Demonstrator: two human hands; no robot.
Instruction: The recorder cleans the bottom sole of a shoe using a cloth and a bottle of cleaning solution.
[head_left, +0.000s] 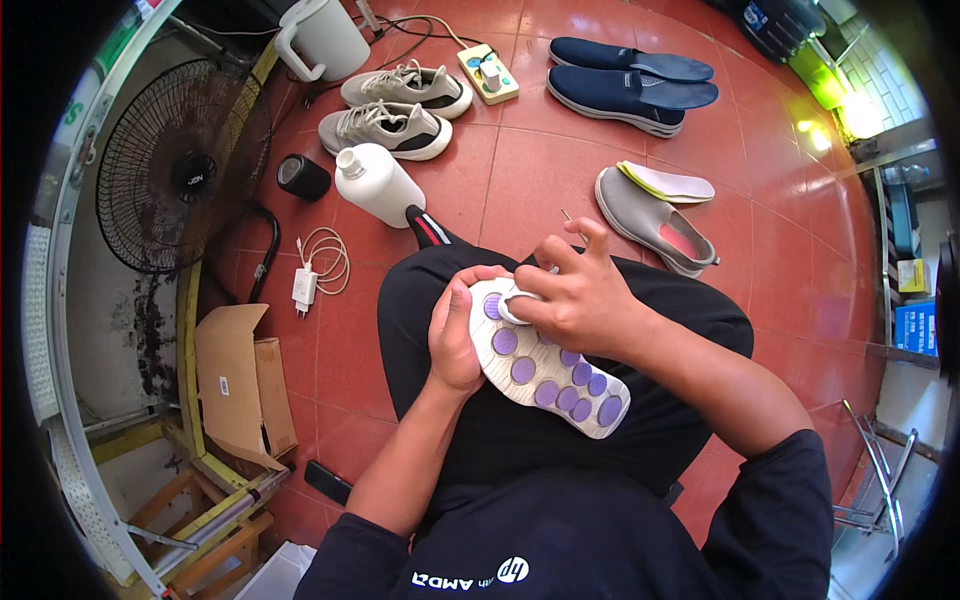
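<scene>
My left hand grips the toe or heel end of a shoe, whose white sole with round purple pads faces up over my lap. Over the sole's upper end, my right hand has its fingers curled on a small white piece, and a thin stick-like thing shows beyond its fingertips. What exactly the white piece is, I cannot tell. A grey slip-on shoe lies on the floor past my right knee, with a white and yellow-green insole resting on it.
On the red tiled floor stand a white plastic bottle, a black cylinder, grey sneakers, navy slip-ons and a power strip. A charger with cable, a cardboard box and a fan are at the left.
</scene>
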